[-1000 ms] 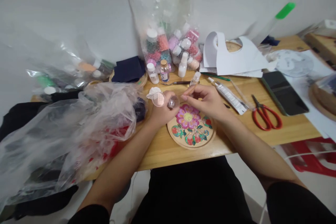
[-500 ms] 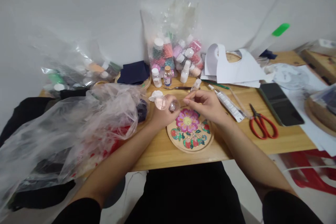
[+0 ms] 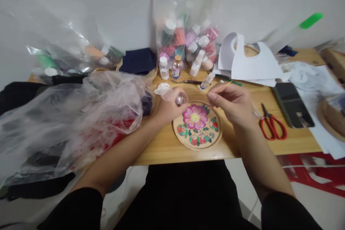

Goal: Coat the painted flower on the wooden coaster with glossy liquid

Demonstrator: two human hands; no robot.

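My left hand (image 3: 172,107) is closed around a small clear plastic cup (image 3: 181,99), whose round clear lid (image 3: 167,93) stands open on the left. Something shiny shows inside the cup. To the right, my right hand (image 3: 229,101) pinches a thin yellow stick (image 3: 229,83); its lower end is too fine to make out. Below and between both hands lies a round wooden plaque (image 3: 176,136) on the table. It bears a pink and purple flower (image 3: 194,116) with a yellow centre, and red strawberries with green leaves around the lower part.
Behind my hands stand a cork-topped bottle (image 3: 177,67), white-capped bottles (image 3: 164,68) and bags of coloured jars (image 3: 172,39). Red-handled scissors (image 3: 272,125) and a phone (image 3: 293,105) lie right. A crumpled plastic bag (image 3: 107,104) covers the left side.
My right hand has moved right, away from the cup, and the yellow stick now shows above it. My left hand still holds the cup. The view has shifted slightly.
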